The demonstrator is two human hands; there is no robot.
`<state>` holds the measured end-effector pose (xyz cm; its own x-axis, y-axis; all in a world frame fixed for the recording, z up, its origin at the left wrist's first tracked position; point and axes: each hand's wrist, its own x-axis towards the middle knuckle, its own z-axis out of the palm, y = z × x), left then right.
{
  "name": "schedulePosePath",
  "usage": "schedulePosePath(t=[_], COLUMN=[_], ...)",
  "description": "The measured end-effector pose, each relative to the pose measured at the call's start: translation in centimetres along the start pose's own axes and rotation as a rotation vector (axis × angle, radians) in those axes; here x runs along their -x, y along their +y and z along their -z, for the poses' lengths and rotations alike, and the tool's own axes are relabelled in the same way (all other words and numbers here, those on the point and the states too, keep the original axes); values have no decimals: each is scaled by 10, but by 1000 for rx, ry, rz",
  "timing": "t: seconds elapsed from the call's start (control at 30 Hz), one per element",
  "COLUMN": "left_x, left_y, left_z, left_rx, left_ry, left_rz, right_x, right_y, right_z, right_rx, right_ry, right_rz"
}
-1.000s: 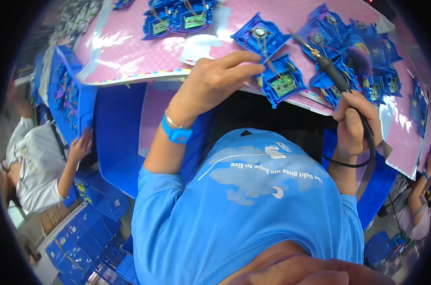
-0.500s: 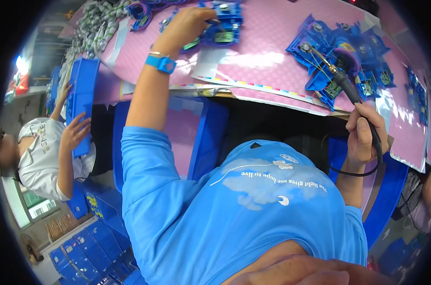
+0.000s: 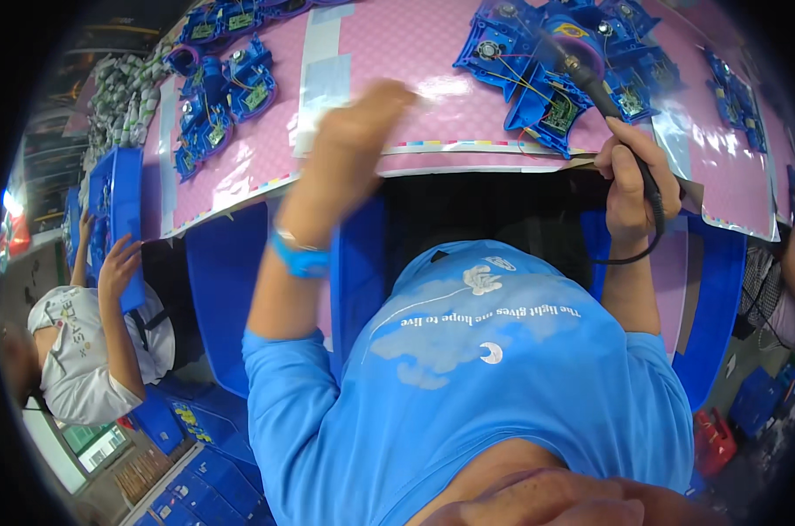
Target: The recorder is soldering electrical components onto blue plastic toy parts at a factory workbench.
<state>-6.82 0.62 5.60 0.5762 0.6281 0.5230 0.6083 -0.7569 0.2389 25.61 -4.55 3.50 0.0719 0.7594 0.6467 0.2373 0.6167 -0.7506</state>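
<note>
My right hand (image 3: pixel 636 180) grips a soldering iron (image 3: pixel 596 88) by its dark handle, with the tip end pointing up and left over a cluster of blue plastic housings (image 3: pixel 516 66). A green circuit board (image 3: pixel 561 111) with thin wires sits in the nearest housing. My left hand (image 3: pixel 354 131) is above the pink table covering, smeared by motion, so its fingers cannot be made out. Left of it lie more blue housings (image 3: pixel 212 105) with green boards and small round metal parts. They are apart from the hand.
Pink sheeting covers the table (image 3: pixel 406 53), its near edge running across the view. Blue bins (image 3: pixel 227 298) stand below it. At the left, a person in a white shirt (image 3: pixel 86 342) holds a blue tray (image 3: pixel 124 206). Bundled grey-white pieces (image 3: pixel 126 101) are piled at the far left.
My left hand has left the blue housings at the back left and moved right and nearer. The view has shifted; my right hand still holds the soldering iron over the right-hand cluster.
</note>
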Motion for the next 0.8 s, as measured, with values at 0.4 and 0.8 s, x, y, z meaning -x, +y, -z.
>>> schedulePosePath(t=[0.4, 0.8], left_x=[-36, 37], left_y=[33, 71], left_z=[-93, -42], left_rx=[175, 641], left_ry=[50, 342], left_rz=[124, 827], right_x=[7, 19], right_y=[1, 25], right_z=[23, -47], right_rx=[52, 98], right_ry=[20, -396], right_rz=[53, 307])
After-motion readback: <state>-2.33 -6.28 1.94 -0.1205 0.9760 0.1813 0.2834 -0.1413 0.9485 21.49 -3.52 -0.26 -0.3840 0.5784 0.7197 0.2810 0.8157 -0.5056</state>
